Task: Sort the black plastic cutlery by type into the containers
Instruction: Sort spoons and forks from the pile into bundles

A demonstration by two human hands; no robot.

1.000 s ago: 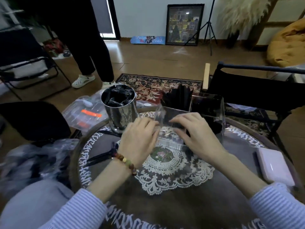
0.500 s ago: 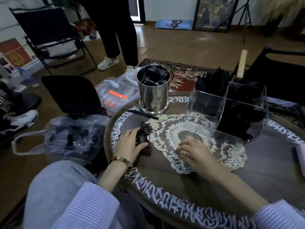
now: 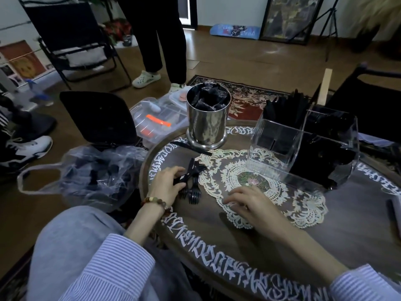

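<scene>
With the steel canister (image 3: pixel 207 118) and clear divided holder (image 3: pixel 303 148) already stocked, the left hand (image 3: pixel 166 184) grips loose black forks (image 3: pixel 191 183); the right hand (image 3: pixel 249 203) rests open, holding nothing.

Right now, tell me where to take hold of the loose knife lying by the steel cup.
Pinch the knife at its middle, from above. It lies flat on the table, one end near the steel cup, so only the top is open.

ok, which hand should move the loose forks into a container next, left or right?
Left, probably. The left hand already grips the black forks at the table's left edge. The right hand lies flat on the lace doily, holding nothing, though nearer the clear organizer.
</scene>
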